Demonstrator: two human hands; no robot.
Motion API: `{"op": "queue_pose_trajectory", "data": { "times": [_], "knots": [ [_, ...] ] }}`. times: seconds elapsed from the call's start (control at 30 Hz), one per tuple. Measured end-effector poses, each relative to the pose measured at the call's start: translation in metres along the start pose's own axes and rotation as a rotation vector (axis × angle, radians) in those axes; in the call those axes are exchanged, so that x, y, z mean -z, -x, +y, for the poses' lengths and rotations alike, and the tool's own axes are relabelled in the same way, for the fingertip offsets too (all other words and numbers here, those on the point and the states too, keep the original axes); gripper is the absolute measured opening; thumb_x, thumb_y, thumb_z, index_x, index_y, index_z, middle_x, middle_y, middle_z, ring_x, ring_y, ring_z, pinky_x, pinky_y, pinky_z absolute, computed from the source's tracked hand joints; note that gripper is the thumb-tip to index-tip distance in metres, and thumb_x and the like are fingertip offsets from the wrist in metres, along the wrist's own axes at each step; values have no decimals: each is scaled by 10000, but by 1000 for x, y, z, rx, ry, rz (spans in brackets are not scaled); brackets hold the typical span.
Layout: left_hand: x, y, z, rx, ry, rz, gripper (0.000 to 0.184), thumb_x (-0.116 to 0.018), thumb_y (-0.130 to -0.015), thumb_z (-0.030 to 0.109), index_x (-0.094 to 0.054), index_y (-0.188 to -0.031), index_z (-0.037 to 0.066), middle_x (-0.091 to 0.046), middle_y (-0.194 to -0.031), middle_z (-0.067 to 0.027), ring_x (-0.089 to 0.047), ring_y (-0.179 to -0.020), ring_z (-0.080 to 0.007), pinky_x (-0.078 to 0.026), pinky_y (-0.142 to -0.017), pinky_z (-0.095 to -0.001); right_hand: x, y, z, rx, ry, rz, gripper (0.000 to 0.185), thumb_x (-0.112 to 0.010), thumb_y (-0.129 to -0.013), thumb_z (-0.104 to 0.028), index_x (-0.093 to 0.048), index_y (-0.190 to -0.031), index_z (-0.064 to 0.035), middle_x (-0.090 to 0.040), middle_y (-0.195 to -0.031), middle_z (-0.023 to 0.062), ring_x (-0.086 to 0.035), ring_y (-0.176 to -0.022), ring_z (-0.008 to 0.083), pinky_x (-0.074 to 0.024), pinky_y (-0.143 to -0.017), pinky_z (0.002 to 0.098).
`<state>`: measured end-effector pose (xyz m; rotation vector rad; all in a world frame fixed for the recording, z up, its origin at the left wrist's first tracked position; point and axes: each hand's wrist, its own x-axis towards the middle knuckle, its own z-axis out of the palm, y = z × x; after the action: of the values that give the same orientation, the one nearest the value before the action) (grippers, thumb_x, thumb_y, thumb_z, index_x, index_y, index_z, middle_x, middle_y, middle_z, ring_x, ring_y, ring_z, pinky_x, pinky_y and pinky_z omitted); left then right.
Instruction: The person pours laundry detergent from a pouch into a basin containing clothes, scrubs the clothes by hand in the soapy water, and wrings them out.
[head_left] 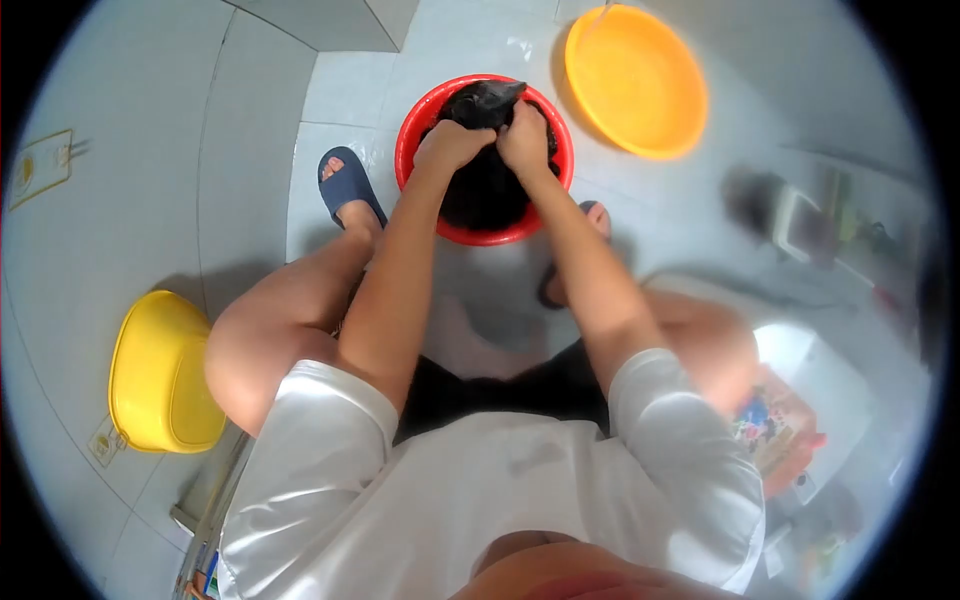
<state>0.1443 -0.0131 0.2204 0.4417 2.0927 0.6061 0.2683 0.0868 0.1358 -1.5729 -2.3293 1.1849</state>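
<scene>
A red basin (408,150) stands on the tiled floor between my feet, with dark wet cloth (485,195) inside it. Over the basin, my left hand (455,145) is closed on a bunch of this black cloth. Close beside it, my right hand (524,138) also grips the cloth, fingers curled. A raised fold of the cloth (492,98) shows just beyond both hands, near the far rim. The fingertips are partly hidden by the backs of my hands and the fabric.
An orange-yellow basin (636,82) lies on the floor at the far right. A yellow basin (165,375) is against the left wall. To the right stands a white container (820,400) with a pinkish bag (780,430). My slippered foot (350,190) is left of the red basin.
</scene>
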Motion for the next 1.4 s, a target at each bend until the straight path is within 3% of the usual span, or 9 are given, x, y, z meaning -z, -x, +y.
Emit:
{"op": "queue_pose_trajectory", "data": {
  "times": [0.1, 0.2, 0.47, 0.73, 0.83, 0.9, 1.1, 1.23, 1.4],
  "knots": [
    [-9, -10, -10, 24, -470, -191, 635, -788, -746, 524, -759, -1179, 60, -741, -1213, -164, -694, -1166, -330, -535, -999, -422, -38, -13, 32, 213, -255, -96, 550, -574, -964, -260, -499, -1438, 9, -281, -1654, 219, -297, -1522, 405, -293, -1204, 607],
    [-44, -39, -64, 108, -548, -299, 712, -801, -760, 561, -702, -1304, 113, -686, -1337, -141, -658, -1234, -312, -513, -1034, -435, -29, 11, 8, -146, -53, -106, 654, -629, -946, -324, -437, -1491, -18, -205, -1682, 184, -167, -1574, 366, -230, -1140, 781],
    [-63, -66, -89, 135, -455, -190, 690, -785, -730, 553, -727, -1260, 116, -721, -1262, -153, -680, -1188, -323, -530, -995, -411, -49, -6, -6, -73, 287, -110, 872, -771, -827, -457, -455, -1519, -32, -247, -1663, 143, -240, -1525, 382, -317, -1117, 743],
    [-69, -74, -104, 183, -384, -141, 695, -743, -769, 561, -722, -1247, 56, -720, -1225, -204, -668, -1190, -364, -525, -991, -424, -71, -50, -12, -112, 478, -69, 652, -688, -852, -397, -607, -1390, -37, -431, -1575, 145, -370, -1460, 375, -372, -1082, 699],
    [-79, -61, -129, 129, -200, -129, 743, -717, -828, 585, -671, -1313, 24, -675, -1314, -223, -631, -1256, -353, -483, -1044, -421, -58, -71, -5, -133, 383, -301, 647, -710, -830, -388, -618, -1363, -33, -616, -1420, 127, -535, -1338, 365, -395, -1099, 636],
    [-92, -46, -137, -15, 403, 224, 702, -619, -960, 551, -594, -1392, -2, -607, -1411, -232, -554, -1349, -342, -416, -1111, -397, -44, -57, -6, -128, 326, -214, 596, -728, -818, -354, -643, -1333, -67, -690, -1313, 120, -630, -1214, 371, -423, -1099, 571],
    [-108, -53, -179, -76, 886, 521, 557, -468, -1090, 422, -527, -1458, 8, -597, -1408, -194, -508, -1359, -318, -332, -1178, -377, 15, 15, -18, 436, 49, 168, 276, -703, -825, -224, -712, -1066, -89, -718, -1055, 216, -673, -1002, 448, -531, -879, 533],
    [-66, -19, -113, 26, 1611, -69, 615, -413, -1079, 525, -542, -1470, 69, -597, -1421, -159, -547, -1318, -311, -383, -1172, -414, 71, 43, -59, 552, -177, 222, 334, -754, -811, -235, -706, -1094, -63, -721, -1014, 212, -682, -1004, 416, -527, -914, 465],
    [-24, 3, -50, -105, 1693, -231, 580, -351, -1089, 479, -561, -1434, 63, -607, -1414, -140, -564, -1311, -303, -442, -1142, -449, 108, 80, -86, 700, -316, 244, 298, -711, -896, -166, -694, -1157, -25, -739, -1084, 144, -688, -1034, 242, -514, -944, 365]
  ]
}}
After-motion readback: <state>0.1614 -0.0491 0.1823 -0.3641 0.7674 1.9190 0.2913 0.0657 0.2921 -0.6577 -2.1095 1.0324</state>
